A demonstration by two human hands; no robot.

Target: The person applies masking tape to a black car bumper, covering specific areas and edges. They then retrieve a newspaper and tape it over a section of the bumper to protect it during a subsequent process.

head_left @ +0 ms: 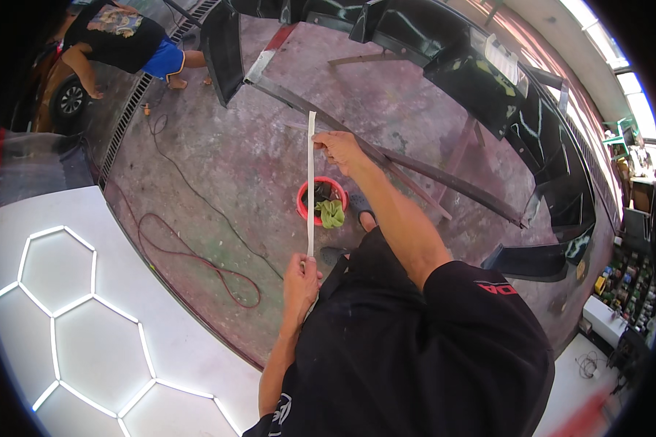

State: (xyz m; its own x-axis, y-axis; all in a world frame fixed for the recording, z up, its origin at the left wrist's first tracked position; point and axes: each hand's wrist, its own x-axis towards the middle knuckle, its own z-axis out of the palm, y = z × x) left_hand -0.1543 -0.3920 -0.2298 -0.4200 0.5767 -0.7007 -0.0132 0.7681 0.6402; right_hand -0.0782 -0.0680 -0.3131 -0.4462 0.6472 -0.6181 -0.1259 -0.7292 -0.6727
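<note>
At far left a white panel point(87, 291) with glowing hexagon lines ends in a curved edge, and past it the stained concrete floor point(219, 146) lies open, crossed by a red hose point(197, 255). The left hand point(300, 280) pinches the lower end of a thin white strip point(311, 182), held taut and upright; the right hand point(339, 149) pinches it near the top. Behind it sits a red bucket point(321, 200) with a green rag. Black car body panels point(488, 80) line the right

A strip point(311, 182) stretches between the left hand point(301, 280) and right hand point(339, 149), above a bucket point(306, 211) holding a cloth point(332, 213).
</note>
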